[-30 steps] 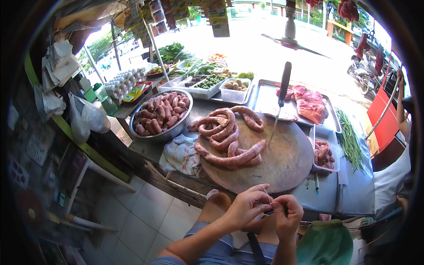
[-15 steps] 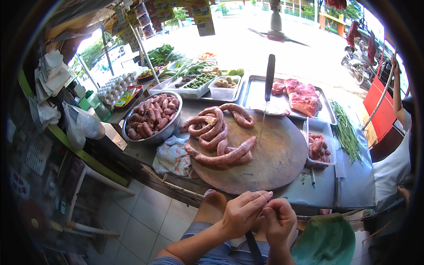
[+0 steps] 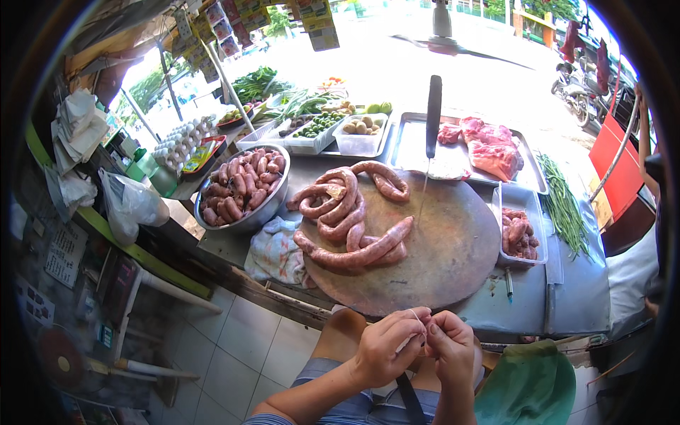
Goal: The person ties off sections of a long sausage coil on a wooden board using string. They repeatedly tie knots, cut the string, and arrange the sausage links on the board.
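Observation:
A thin pale string runs between my two hands, close together above my lap at the near edge of the round wooden chopping board. Fingers of my left hand are closed around one part of it. My right hand pinches it with thumb and forefinger. A long raw sausage lies coiled over the left half of the board, touched by neither hand. Behind it a knife with a dark handle stands upright, its blade tip at the board.
Left of the board are a metal bowl of short sausages and a crumpled cloth. To the right stand a plastic tub of meat pieces and long green beans. A metal tray with raw meat lies behind.
My hands have shifted slightly, with the right fingers now pressed closer to the left ones and the string looped between them. The view has tilted a little; the sausage and knife stay put.

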`<state>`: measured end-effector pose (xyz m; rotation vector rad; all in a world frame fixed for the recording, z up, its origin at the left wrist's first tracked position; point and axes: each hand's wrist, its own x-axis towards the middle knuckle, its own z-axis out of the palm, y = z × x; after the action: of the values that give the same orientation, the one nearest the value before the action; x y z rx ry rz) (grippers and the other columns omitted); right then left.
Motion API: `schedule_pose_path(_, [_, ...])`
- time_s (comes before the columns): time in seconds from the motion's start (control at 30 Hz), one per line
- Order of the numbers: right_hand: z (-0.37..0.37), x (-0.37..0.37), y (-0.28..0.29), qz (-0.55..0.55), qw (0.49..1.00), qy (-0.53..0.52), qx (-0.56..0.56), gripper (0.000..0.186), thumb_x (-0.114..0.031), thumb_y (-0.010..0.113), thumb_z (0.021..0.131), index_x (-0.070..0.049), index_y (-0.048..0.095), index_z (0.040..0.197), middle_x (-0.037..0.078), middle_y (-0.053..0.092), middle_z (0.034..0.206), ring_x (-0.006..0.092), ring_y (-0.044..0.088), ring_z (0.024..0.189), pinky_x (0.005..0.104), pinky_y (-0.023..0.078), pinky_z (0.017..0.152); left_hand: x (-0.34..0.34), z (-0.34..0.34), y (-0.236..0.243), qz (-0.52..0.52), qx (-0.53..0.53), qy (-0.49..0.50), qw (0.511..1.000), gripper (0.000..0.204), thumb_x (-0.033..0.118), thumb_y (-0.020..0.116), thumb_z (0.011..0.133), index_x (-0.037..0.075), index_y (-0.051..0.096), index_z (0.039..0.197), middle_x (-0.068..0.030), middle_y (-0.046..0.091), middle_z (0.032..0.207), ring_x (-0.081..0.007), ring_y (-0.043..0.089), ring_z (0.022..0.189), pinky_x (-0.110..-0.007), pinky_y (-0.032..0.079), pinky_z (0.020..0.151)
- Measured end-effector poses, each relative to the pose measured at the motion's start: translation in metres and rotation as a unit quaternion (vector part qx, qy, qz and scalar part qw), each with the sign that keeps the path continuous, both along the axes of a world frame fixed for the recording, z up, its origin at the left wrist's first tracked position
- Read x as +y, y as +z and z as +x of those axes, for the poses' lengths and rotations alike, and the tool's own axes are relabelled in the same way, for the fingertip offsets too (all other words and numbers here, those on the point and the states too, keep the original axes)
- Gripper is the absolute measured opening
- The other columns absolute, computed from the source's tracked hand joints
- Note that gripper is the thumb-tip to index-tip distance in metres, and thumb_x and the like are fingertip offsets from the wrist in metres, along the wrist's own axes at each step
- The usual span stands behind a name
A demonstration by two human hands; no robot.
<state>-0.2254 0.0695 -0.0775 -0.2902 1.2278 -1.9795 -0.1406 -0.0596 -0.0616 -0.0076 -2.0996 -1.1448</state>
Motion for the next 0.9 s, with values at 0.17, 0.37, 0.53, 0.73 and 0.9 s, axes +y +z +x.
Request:
schedule_pose_path(0.17, [0.007, -0.003, 0.005, 0.06, 0.974, -0.113, 0.185, 0.007, -0.007, 0.067, 0.092, 0.0, 0.064, 0.092, -0.002, 0.058, 0.07, 0.0044, 0.049, 0.057, 0.0203, 0.038, 0.051, -0.004, 0.0, -0.005, 0.266, -0.132, -0.079, 0.951, 0.001, -0.002, 0.062, 0.088, -0.002, 0.062, 0.089, -0.0232, 0.064, 0.12, -0.0249, 0.063, 0.111, -0.035, 0.051, 0.093])
schedule_pose_path(0.37, [0.017, -0.004, 0.018, 0.074, 0.855, -0.149, 0.492, 0.014, 0.001, 0.074, 0.081, -0.001, 0.068, 0.094, 0.006, 0.061, 0.067, 0.0151, 0.058, 0.058, 0.0267, 0.042, 0.053, -0.015, 0.006, -0.01, 0.59, -0.087, -0.245, 0.764, 0.004, 0.007, 0.062, 0.095, 0.003, 0.062, 0.093, -0.0185, 0.059, 0.131, -0.0161, 0.056, 0.119, -0.031, 0.045, 0.1])
schedule_pose_path(0.53, [0.02, -0.01, 0.022, 0.041, 0.784, -0.199, 0.587, 0.01, 0.003, 0.07, 0.083, -0.002, 0.066, 0.09, 0.01, 0.062, 0.069, 0.0199, 0.059, 0.059, 0.0289, 0.044, 0.055, -0.004, 0.01, -0.01, 0.562, -0.063, -0.232, 0.792, 0.004, 0.006, 0.062, 0.095, 0.003, 0.063, 0.094, -0.0199, 0.057, 0.133, -0.0182, 0.056, 0.12, -0.032, 0.046, 0.099])
schedule_pose_path(0.73, [0.026, -0.016, 0.017, 0.142, 0.914, -0.179, 0.336, 0.005, -0.002, 0.064, 0.091, -0.001, 0.061, 0.088, 0.005, 0.058, 0.072, 0.0103, 0.053, 0.069, 0.025, 0.044, 0.065, 0.002, 0.013, -0.002, 0.122, 0.035, 0.001, 0.992, 0.03, 0.001, 0.066, 0.09, -0.007, 0.063, 0.119, -0.0311, 0.045, 0.145, -0.038, 0.045, 0.137, -0.044, 0.043, 0.107])
schedule_pose_path(0.9, [0.019, -0.025, 0.008, 0.159, 0.908, -0.109, 0.373, 0.007, 0.002, 0.061, 0.087, 0.0, 0.065, 0.093, 0.009, 0.063, 0.081, 0.0149, 0.059, 0.072, 0.0283, 0.046, 0.063, -0.001, 0.016, 0.002, -0.054, 0.09, -0.054, 0.993, 0.044, 0.019, 0.068, 0.093, -0.005, 0.06, 0.13, -0.032, 0.041, 0.148, -0.0438, 0.042, 0.138, -0.046, 0.038, 0.111])
